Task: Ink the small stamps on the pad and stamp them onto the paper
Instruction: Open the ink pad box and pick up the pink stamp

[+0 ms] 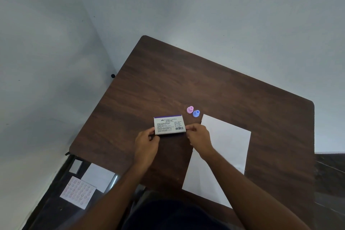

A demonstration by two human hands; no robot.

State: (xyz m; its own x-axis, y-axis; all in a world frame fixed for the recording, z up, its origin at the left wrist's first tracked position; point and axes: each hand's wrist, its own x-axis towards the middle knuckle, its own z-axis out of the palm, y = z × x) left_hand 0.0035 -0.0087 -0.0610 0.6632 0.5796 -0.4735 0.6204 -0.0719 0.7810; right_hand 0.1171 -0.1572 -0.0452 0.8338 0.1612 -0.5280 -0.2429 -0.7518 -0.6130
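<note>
the faber-castell stamp pad box (169, 124) sits left of the paper (226, 147), pinched at its short ends by left hand (147, 143) and right hand (198, 137); probably light, stiff card. pink stamp (190, 109) and blue stamp (196, 113) stand just beyond.

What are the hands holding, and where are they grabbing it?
Both hands hold the stamp pad box: the left hand has its grip on the left end, the right hand on the right end.

Plain room, bare pale walls (168, 5), dark wood-grain table (186, 84), office-like
</note>
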